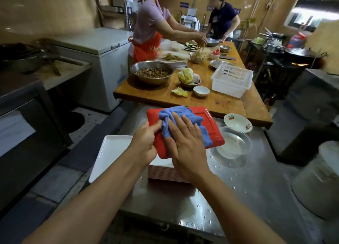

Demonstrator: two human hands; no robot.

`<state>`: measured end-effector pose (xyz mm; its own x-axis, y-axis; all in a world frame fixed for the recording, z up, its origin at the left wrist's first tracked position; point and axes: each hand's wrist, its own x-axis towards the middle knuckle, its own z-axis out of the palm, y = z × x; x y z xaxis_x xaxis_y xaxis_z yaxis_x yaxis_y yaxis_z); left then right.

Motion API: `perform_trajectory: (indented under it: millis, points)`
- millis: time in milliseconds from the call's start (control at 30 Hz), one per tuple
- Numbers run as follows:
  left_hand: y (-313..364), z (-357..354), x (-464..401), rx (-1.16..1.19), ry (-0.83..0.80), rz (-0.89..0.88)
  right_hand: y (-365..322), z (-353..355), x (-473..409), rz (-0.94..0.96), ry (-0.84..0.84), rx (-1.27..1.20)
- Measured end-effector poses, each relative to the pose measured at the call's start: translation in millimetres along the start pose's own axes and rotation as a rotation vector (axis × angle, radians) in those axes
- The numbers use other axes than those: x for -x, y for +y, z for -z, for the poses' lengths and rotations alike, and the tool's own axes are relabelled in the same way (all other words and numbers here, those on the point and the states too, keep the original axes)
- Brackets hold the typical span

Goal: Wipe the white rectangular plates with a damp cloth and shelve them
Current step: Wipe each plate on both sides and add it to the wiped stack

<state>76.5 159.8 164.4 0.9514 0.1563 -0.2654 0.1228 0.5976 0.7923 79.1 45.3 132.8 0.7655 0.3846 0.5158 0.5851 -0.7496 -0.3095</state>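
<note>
My left hand (145, 142) grips the near left edge of a rectangular plate (211, 121), held tilted with its red underside up. A blue cloth (185, 116) lies on that red face, and my right hand (187, 139) presses it down with flat, straight fingers. Below the held plate is a stack of rectangular plates (165, 173) with white tops and pinkish edges on the steel counter (247, 188). One white rectangular plate (110, 152) lies to the left of the stack, overhanging the counter edge.
Water drops dot the counter. A clear plastic bowl (233, 143) and a small cherry-print dish (237, 122) sit to the right. Beyond, a wooden table (229, 102) holds bowls, cabbage and a white basket (232, 79); two people work there. A white bucket (319, 179) stands at right.
</note>
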Motion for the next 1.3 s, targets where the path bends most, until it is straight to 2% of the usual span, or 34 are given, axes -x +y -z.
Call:
perform_trajectory:
  millis: [233,367,567,667,733,800,900,1033,1133,1300]
  points:
    - [20.4,30.3,9.3,-0.007,0.027,-0.046,34.6,4.0,-19.7,-0.169,-0.063,-0.003]
    - [30.3,54.1,12.7,0.001,0.039,-0.057,42.9,-2.1,-23.7,-0.313,-0.089,-0.252]
    - [37.1,88.4,18.8,0.016,0.101,-0.055,28.4,-9.9,-29.5,-0.469,-0.108,-0.464]
    - [44.4,105.6,23.7,-0.008,0.128,-0.087,26.9,-17.0,-31.1,-0.495,-0.138,-0.433]
    - [51.9,116.0,26.6,-0.056,0.125,-0.173,29.1,-22.3,-32.3,-0.517,-0.105,-0.410]
    - [57.7,125.1,29.3,-0.295,0.150,-0.302,27.3,-24.6,-34.2,-0.563,-0.099,-0.446]
    - [50.5,145.4,25.7,-1.009,0.224,-0.541,20.6,-27.8,-34.9,-0.583,-0.120,-0.541]
    - [21.8,178.1,20.7,-1.627,0.111,-0.692,8.7,-33.6,-30.2,-0.546,-0.165,-0.588]
    - [1.1,196.9,21.1,-1.862,-0.033,-0.749,3.0,-36.0,-24.2,-0.536,-0.181,-0.606]
    - [-26.6,215.5,22.6,-1.990,-0.111,-0.733,2.1,-38.8,-14.6,-0.531,-0.187,-0.605]
